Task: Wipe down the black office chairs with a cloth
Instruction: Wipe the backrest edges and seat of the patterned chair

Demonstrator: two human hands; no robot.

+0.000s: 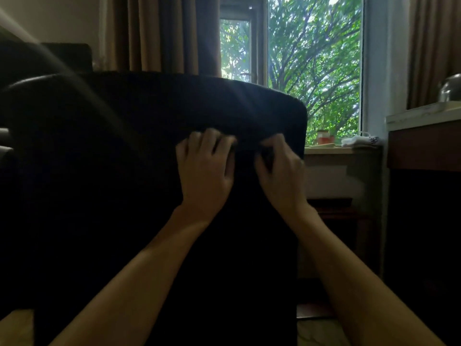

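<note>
Hands side by side on black chair back (154,146), just under its top edge, which runs left to right. Left hand (205,168) and right hand (279,168): fingers curled, pinching something dark against backrest. Cloth not discernible, too dark. Unwiped stretch judged mostly leftward; left hand nearer.

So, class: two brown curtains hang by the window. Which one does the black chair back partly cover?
The left curtain. The chair back rises in front of its lower part, while the right curtain hangs behind the counter, apart from the chair.
</note>
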